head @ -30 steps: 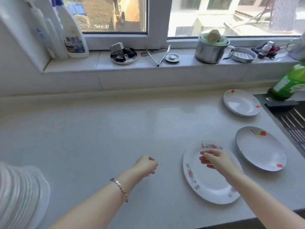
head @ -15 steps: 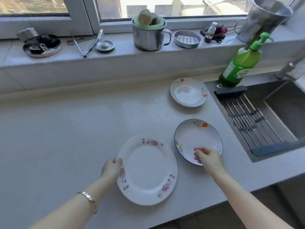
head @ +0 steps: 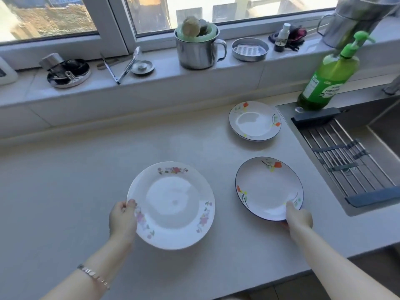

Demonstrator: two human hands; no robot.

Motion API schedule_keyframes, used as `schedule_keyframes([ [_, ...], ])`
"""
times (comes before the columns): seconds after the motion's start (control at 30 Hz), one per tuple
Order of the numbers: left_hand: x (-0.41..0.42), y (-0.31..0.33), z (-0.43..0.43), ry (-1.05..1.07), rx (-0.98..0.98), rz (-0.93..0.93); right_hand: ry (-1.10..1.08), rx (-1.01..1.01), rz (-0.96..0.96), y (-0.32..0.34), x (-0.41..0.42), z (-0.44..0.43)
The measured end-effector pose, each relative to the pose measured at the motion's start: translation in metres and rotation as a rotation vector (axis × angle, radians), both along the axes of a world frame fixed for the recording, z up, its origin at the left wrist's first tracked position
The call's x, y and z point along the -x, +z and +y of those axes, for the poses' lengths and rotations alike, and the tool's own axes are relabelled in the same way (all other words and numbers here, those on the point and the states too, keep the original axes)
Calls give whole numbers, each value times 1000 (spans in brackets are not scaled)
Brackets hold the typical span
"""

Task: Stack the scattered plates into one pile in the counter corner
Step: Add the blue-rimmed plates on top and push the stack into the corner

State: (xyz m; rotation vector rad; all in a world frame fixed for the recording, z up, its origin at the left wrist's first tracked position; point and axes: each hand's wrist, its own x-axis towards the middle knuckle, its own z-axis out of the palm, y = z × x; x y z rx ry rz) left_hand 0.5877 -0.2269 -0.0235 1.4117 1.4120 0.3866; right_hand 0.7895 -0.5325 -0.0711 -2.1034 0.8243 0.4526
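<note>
- Two bare hands each hold one plate: the left hand [head: 122, 219] pinches the left rim of a large round white plate with pink flowers on its border [head: 171, 204], thumb on top and fingers curled beneath.
- The right hand [head: 299, 217] grips the near rim of a smaller white plate with a dark blue edge and orange flowers [head: 269, 189], thumb on the inner surface.
- Three plates in all are spread over the pale stone counter [head: 65, 180], none stacked. The third, a blue-edged plate with orange flowers [head: 255, 121], lies untouched farther back, close to the sink's edge.
- One silver bracelet [head: 93, 276] circles the left wrist.
- One metal drying rack [head: 346, 163] spans the sink on the right.
- One green pump bottle [head: 331, 79] stands behind the rack.
- One steel mug [head: 198, 48] sits on the windowsill.
</note>
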Motion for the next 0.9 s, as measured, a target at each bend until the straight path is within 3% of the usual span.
schedule_keyframes([
  [0.23,42,10,24,165,63,-88,27,-89,-149,17,18,49],
  [0.53,133,65,103,415,-155,-224,292,-643,-152,76,80,199],
  [0.73,270,106,183,634,-314,-281,498,-837,-156,120,172,308],
  [0.9,411,102,247,775,-219,-289,644,-796,-149,126,261,385],
])
